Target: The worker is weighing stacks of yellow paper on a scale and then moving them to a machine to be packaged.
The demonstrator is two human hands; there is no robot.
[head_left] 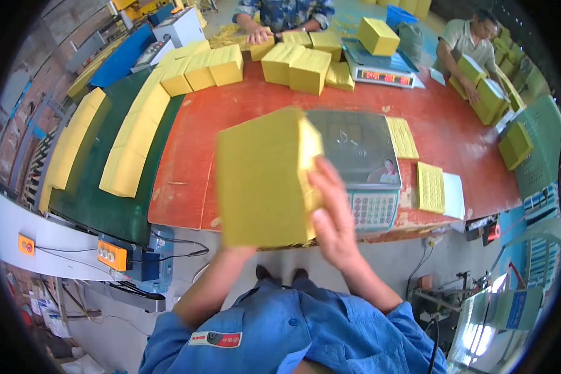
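A thick block-shaped stack of yellow paper [262, 181] is held up in front of me, over the near part of the red table. My right hand [333, 215] grips its right side, with the fingers along the edge and the thumb lower down. From below, my left hand [238, 252] meets the lower left of the stack; its fingers are hidden behind the paper. Right behind the stack sits a weighing scale [374, 209] with a dark flat plate and a keypad, partly covered by the stack.
Rows of yellow stacks [131, 146] line a green conveyor belt [84, 187] at left. On the red table [193, 149], thin yellow sheets [430, 187] lie right of the scale. A second scale [383, 76] bears a stack. Two people [287, 15] [470, 47] handle stacks across the table.
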